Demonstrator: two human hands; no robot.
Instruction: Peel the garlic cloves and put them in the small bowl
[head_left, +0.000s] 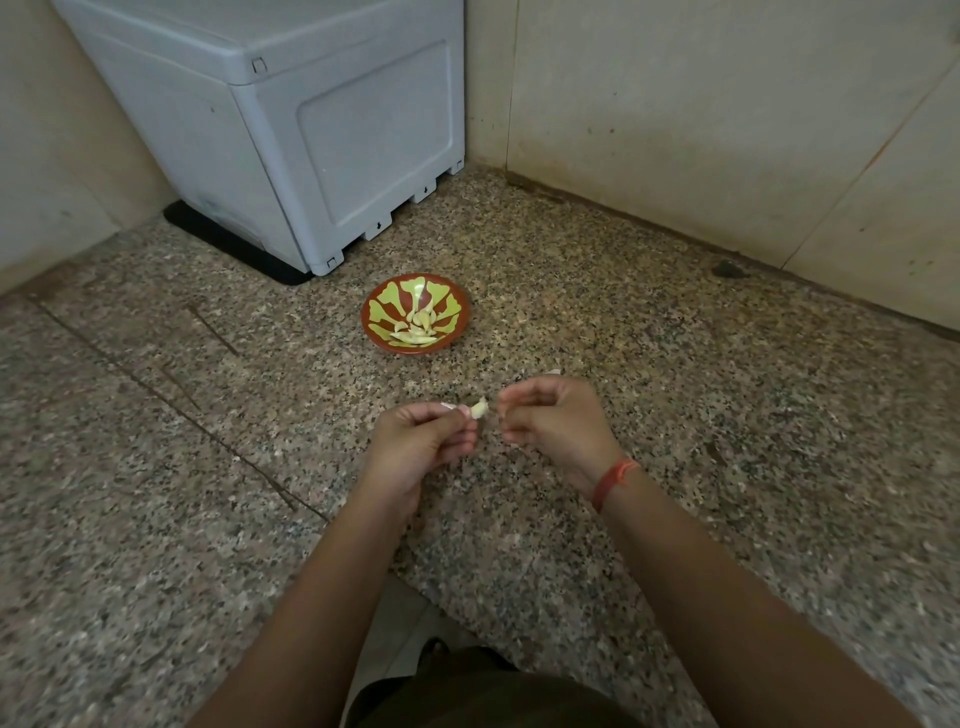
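Clove (479, 409) in work, pinched at the fingertips of left hand (421, 441), skin seemingly part off; small bowl (415, 283) at 12 o'clock of that hand already holds several peeled cloves (418, 328). Right hand (550, 421) at 3 o'clock of clove, fingers curled, apart from it; whether it holds skin, cannot tell.

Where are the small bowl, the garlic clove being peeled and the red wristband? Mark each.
small bowl (453, 310), head view, inner right wall.
garlic clove (479, 409), head view, exposed pale end.
red wristband (615, 480), head view, band's middle.
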